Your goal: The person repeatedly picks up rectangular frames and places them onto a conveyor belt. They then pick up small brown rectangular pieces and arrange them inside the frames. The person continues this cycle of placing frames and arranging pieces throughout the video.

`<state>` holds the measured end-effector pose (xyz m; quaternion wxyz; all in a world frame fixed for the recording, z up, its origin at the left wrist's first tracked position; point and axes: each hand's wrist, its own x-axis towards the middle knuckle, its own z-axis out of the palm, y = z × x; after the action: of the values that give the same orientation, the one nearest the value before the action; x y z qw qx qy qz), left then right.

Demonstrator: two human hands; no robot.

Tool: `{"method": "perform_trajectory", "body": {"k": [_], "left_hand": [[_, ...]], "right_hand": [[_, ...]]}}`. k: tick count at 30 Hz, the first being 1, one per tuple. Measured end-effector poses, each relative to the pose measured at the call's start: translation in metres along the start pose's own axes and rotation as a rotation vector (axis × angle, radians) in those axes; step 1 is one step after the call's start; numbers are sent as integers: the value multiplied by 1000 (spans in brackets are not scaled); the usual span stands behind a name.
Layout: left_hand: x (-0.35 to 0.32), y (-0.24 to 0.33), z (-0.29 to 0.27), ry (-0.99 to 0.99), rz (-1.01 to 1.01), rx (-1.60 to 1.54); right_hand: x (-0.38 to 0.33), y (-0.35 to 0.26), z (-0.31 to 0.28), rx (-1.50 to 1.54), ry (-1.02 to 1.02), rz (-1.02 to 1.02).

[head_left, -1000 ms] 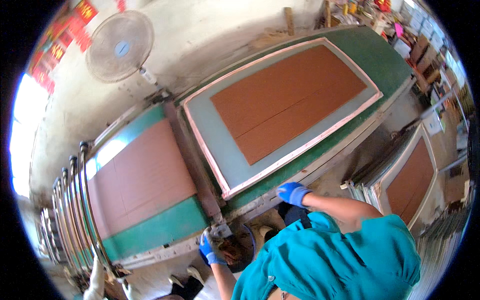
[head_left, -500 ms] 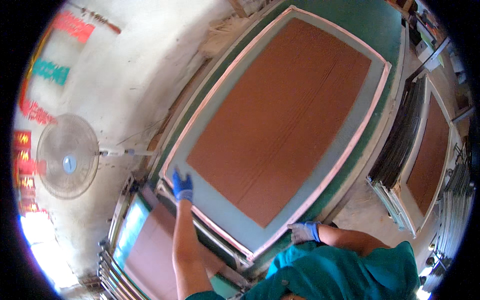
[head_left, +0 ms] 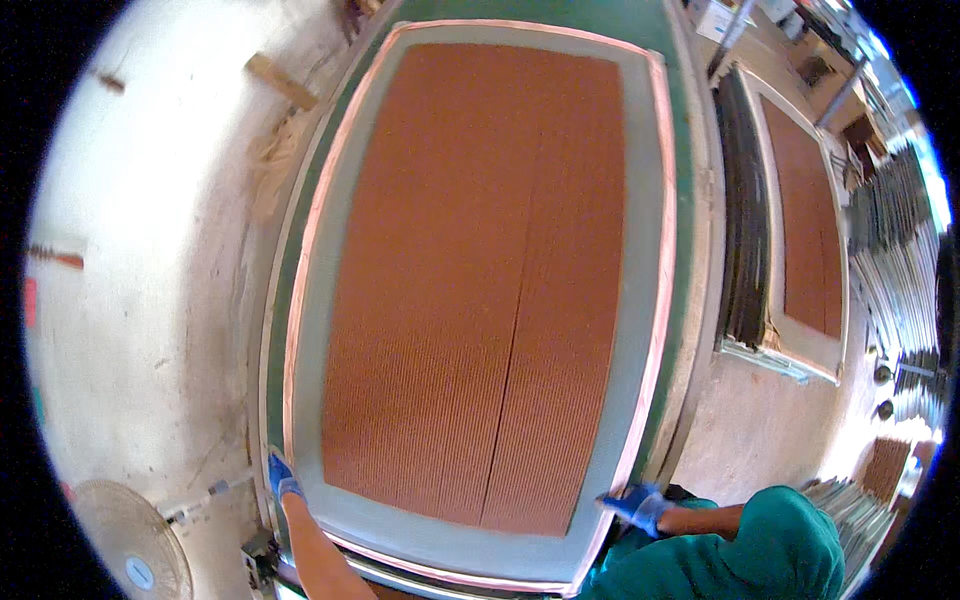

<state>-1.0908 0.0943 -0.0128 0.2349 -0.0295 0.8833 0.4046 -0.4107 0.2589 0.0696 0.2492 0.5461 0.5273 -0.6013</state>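
Frame (head_left: 668, 230), one big one: pink edges, grey margin, brown panel (head_left: 470, 270) inside. It's on the green table (head_left: 540, 10), covering most of its width; can't tell if the near end is lifted clear.

Handling, my read: light for its size but awkward. Edges look stiff, so carry by those. Panel looks thin with fine ribs, probably easy to dent or smear; keep fingers off it. Best hold is both long edges at once, well apart, so it doesn't twist. Gloves could slip on the smooth edge.

Left hand (head_left: 282, 475), blue glove: at the frame's left edge, near end of the table. Can't tell if fingers are curled under. Right hand (head_left: 638, 508), blue glove: fingers at the right edge, table's near end; thumb hidden, so grip unconfirmed.

Count: 1 frame on the table, 1 panel in it, 1 dark lengthwise line on the panel. 1 similar second frame (head_left: 810, 352) right of the table, against 1 dark-edged stack (head_left: 740, 210), layers too fine to count. 1 fan (head_left: 130, 550) left of the table's near end. 2 gloved hands.
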Motion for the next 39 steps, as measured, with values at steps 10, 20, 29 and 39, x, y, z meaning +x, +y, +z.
{"method": "perform_trajectory", "body": {"k": [10, 20, 29, 39], "left_hand": [[-216, 123, 96, -749, -105, -168], [-552, 56, 42, -725, 98, -519], [-707, -28, 34, -598, 119, -467], [-767, 38, 141, -643, 263, -376]], "right_hand": [[-28, 32, -258, 698, 897, -244], [-179, 189, -300, 379, 1018, -238], [-266, 314, -291, 282, 1069, -169], [-305, 405, -363, 497, 1115, -176]]}}
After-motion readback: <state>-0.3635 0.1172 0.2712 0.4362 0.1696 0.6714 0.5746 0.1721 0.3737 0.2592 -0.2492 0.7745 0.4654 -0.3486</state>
